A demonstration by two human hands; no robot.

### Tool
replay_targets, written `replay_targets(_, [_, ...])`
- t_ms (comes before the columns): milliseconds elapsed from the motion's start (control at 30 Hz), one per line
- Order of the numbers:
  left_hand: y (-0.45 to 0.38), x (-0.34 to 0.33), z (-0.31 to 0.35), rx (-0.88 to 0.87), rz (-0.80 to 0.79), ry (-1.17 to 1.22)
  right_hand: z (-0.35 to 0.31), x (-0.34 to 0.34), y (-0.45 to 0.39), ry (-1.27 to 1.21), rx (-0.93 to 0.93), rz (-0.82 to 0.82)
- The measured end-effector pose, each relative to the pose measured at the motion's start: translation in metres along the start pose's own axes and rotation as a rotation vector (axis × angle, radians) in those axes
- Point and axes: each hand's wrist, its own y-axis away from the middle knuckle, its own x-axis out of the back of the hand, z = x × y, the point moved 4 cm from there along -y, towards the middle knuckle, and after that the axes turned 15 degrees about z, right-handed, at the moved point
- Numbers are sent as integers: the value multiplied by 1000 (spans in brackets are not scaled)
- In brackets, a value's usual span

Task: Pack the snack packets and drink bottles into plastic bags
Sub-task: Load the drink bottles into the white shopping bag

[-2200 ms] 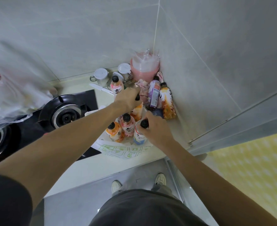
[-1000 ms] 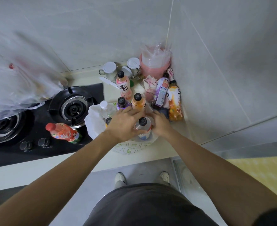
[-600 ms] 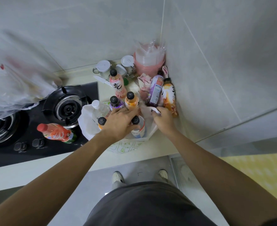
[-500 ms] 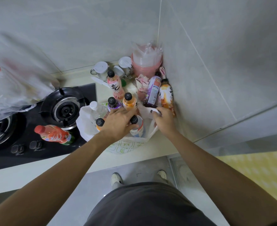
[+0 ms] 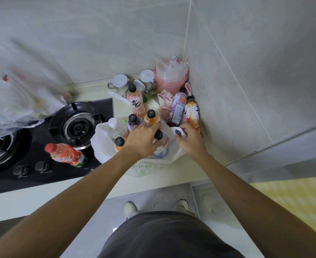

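Note:
A white plastic bag (image 5: 101, 144) stands open on the counter with several drink bottles upright in it. Among them are a clear bottle (image 5: 114, 125), a purple bottle (image 5: 134, 120) and an orange bottle (image 5: 152, 117). My left hand (image 5: 141, 139) lies over the bottles, its thumb and fingers curled round the neck of a white-and-blue bottle (image 5: 160, 146). My right hand (image 5: 190, 139) grips the bag's right edge. A pink bottle (image 5: 134, 100), a leaning purple bottle (image 5: 178, 108), a leaning orange bottle (image 5: 191, 112) and a pink snack packet (image 5: 164, 101) stay outside the bag.
A red bottle (image 5: 66, 155) lies on the black gas stove (image 5: 75, 125) to the left. A filled clear plastic bag (image 5: 17, 101) hangs at the far left. Lidded jars (image 5: 120, 83), a white knife (image 5: 119, 97) and a pink tub (image 5: 170, 77) crowd the tiled corner.
My right hand has left the bottles and taken hold of the bag's right edge. My left hand has come back from the far bottles onto those in the bag.

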Motion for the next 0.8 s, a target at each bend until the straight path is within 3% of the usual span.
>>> replay_targets(167, [13, 12, -11, -47, 96, 94, -22, 8, -5, -35, 26, 19])
replay_targets(300, [27, 35, -28, -23, 228, 137, -62, 16, -10, -68, 167, 93])
replay_targets(400, [47, 56, -54, 69, 349, 192, -108, 15, -11, -153, 325, 96])
replay_targets(533, [75, 72, -99, 281, 424, 278, -168, -9, -11, -117, 469, -86])
replay_targets(667, [88, 58, -138, 463, 389, 320, -210, -46, -4, 52, 605, -271])
replay_targets(800, [89, 32, -165, 499, 161, 310, -228, -80, 4, 232, 672, -372])
